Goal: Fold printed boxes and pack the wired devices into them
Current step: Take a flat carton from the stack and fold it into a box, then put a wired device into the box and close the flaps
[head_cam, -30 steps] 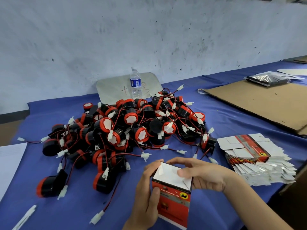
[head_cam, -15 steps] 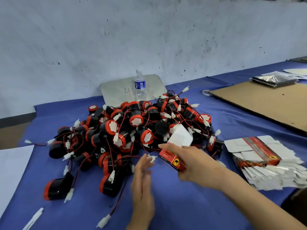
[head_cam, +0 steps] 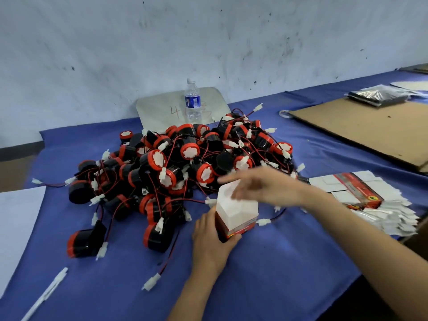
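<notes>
Box [head_cam: 236, 210] upright on bench [head_cam: 289, 262], white flaps up, base print hidden by left hand [head_cam: 212, 239] gripping it. Right hand [head_cam: 261, 186] above box, motion-blurred, fingers stretched toward 9 o'clock, nothing seen held. Device pile [head_cam: 173, 163] at 11 o'clock, just beside. Flat box stack [head_cam: 361, 193] at 3 o'clock, partly behind forearm.

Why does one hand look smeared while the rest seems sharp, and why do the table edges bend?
Head view: the right hand is motion-blurred above the printed box, while the left hand gripping it and the water bottle are crisp; the wide-angle lens likely bows the table edges.
</notes>
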A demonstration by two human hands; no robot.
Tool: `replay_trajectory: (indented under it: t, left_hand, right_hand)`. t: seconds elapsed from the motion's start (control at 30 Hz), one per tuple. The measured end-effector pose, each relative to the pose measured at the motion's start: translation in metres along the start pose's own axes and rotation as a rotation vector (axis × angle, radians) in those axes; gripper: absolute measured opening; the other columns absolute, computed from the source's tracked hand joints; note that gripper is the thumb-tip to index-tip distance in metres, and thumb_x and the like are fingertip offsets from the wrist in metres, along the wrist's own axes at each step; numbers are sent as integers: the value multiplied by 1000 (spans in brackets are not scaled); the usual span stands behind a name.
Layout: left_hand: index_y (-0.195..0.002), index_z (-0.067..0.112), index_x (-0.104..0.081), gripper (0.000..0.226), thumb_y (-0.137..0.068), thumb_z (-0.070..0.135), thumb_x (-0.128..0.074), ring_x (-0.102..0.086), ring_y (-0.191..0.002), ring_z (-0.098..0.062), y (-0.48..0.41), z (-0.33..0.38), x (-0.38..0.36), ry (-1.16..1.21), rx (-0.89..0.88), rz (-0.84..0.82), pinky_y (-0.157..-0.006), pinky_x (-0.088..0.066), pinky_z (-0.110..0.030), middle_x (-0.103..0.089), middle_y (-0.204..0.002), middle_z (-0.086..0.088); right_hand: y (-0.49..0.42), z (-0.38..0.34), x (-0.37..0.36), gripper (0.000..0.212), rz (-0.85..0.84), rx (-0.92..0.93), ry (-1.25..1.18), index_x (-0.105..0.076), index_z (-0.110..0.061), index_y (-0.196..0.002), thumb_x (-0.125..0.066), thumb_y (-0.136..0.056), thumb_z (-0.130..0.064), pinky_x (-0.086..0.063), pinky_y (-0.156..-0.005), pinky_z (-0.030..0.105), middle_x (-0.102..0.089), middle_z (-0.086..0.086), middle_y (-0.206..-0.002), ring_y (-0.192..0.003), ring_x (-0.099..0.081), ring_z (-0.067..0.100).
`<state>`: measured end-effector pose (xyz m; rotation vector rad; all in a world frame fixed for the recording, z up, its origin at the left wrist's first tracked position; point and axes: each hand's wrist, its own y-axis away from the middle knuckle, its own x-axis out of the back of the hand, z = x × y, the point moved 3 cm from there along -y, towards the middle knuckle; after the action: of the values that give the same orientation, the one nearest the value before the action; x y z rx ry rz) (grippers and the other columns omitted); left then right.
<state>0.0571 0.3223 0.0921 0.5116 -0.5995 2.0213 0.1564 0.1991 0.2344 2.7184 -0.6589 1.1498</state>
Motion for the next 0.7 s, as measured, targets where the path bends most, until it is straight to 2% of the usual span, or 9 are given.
replay_trajectory:
  t: [0.13,0.2,0.23,0.3,0.47,0.53,0.57,0.63,0.7]
  left_hand:
    - [-140,27,-41,76,-74,40,-76,-35,-131,-16,0,-1,-1,-79,-10,31,-109,-28,-36,-46,-138,7]
    - [-138,27,-42,75,-73,41,-77,-36,-130,-16,0,0,-1,-99,3,37,-109,-27,-36,-47,-137,7]
    - [-135,27,-44,73,-72,42,-77,-38,-129,-15,0,0,-1,-104,6,43,-109,-27,-36,-49,-134,7]
    - [-131,26,-47,70,-71,42,-78,-40,-127,-14,0,0,-1,-115,-2,53,-110,-25,-38,-52,-131,8]
    - [-133,28,-44,70,-72,45,-76,-37,-129,-13,0,0,-1,-134,3,45,-114,-21,-42,-50,-132,10]
    - [-132,30,-43,70,-72,45,-76,-36,-128,-11,1,0,0,-108,3,50,-115,-20,-42,-49,-132,12]
    - [-132,31,-42,70,-73,46,-76,-36,-129,-10,0,1,-1,-101,5,47,-115,-19,-42,-48,-132,13]
    - [-133,31,-41,70,-73,47,-74,-35,-130,-9,0,1,0,-115,5,35,-116,-16,-41,-48,-133,14]
    - [-134,31,-41,71,-74,49,-73,-35,-131,-9,-1,1,0,-138,5,31,-116,-16,-40,-47,-135,14]
  right_hand:
    - [-56,10,34,43,285,-55,343,-59,-22,-128,-53,-91,-1,-44,-77,21,-69,-2,-102,-101,-63,18]
    - [-82,30,33,55,223,-159,590,-48,-25,-139,-53,-89,-3,-40,-97,33,-56,6,-131,-126,-47,24]
    - [-92,42,28,62,135,-212,705,-40,-29,-144,-56,-88,-6,-29,-111,45,-44,5,-144,-140,-30,25]
    - [-105,61,16,74,-18,-278,845,-28,-36,-149,-65,-87,-18,-2,-115,61,-25,5,-156,-149,-3,23]
    - [-116,79,11,73,101,-248,801,-39,-24,-135,-76,-74,-42,12,-110,64,-34,7,-151,-148,-7,22]
    - [-110,76,16,68,269,-187,615,-45,-21,-130,-77,-73,-39,5,-116,59,-42,6,-145,-145,-19,19]
    - [-104,72,21,63,396,-155,388,-47,-19,-127,-78,-74,-34,-10,-119,51,-47,6,-140,-137,-34,14]
    - [-87,62,35,53,650,-90,-317,-50,-18,-119,-79,-75,-27,-43,-102,30,-59,5,-124,-106,-60,2]
    - [-70,54,47,40,768,-47,-971,-54,-18,-113,-72,-80,-33,-50,-93,33,-66,2,-110,-96,-68,12]
